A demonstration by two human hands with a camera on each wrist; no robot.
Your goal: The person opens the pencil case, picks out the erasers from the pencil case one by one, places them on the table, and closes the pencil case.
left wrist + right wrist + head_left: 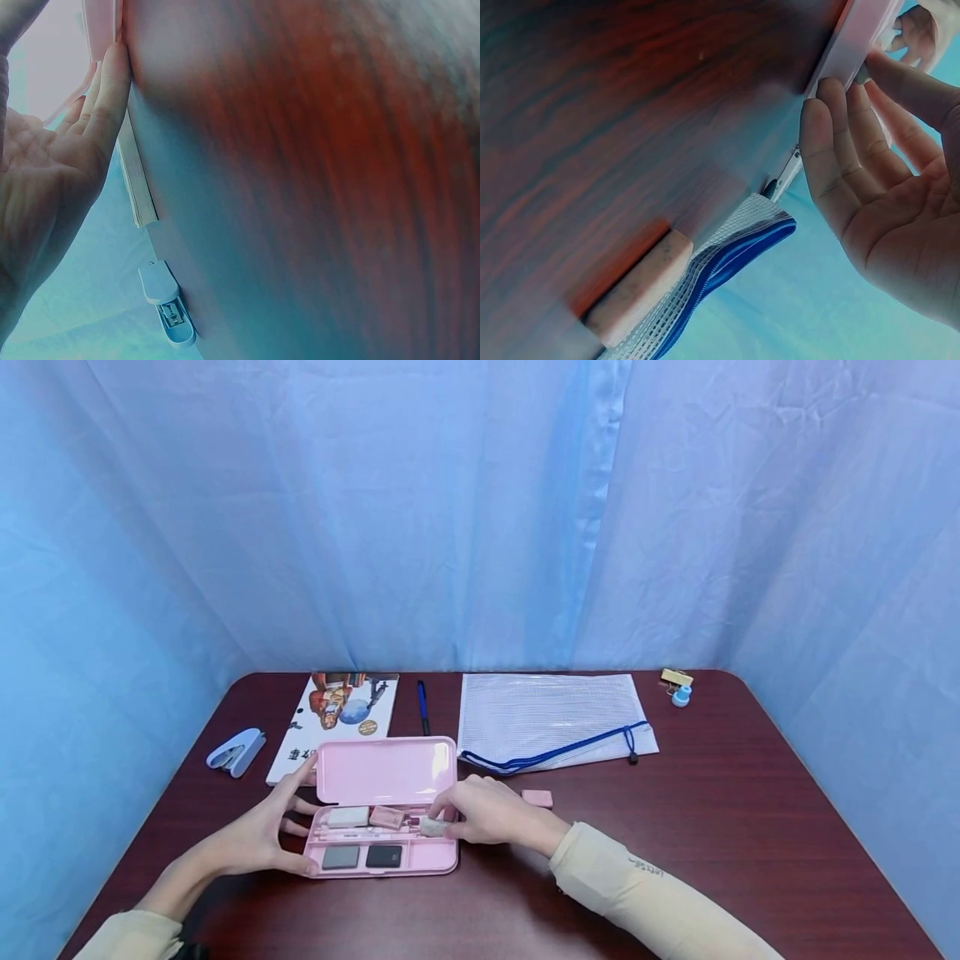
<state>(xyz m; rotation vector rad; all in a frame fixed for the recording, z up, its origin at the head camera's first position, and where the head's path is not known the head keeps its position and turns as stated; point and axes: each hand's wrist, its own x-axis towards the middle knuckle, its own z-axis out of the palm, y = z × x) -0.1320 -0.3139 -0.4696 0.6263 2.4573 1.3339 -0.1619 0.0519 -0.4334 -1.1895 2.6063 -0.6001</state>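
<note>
Left hand (pixel 255 842): your fingers spread against left side of the pink case (pixel 432 858); weak pressing may let it slide
Right hand (pixel 486 811): you pinch pale block (pixel 432 827) at its right end; loose pinch may drop it

The right hand (pixel 896 191) pinches a small greyish piece (pixel 862 74) with thumb and finger beside the pink case (pixel 855 45); the left hand (pixel 921 34) shows beyond. A pinkish eraser (pixel 641 289) lies on the wood-grained worktop (pixel 630 150) near a blue-zipped mesh pouch (pixel 739 225).
</note>
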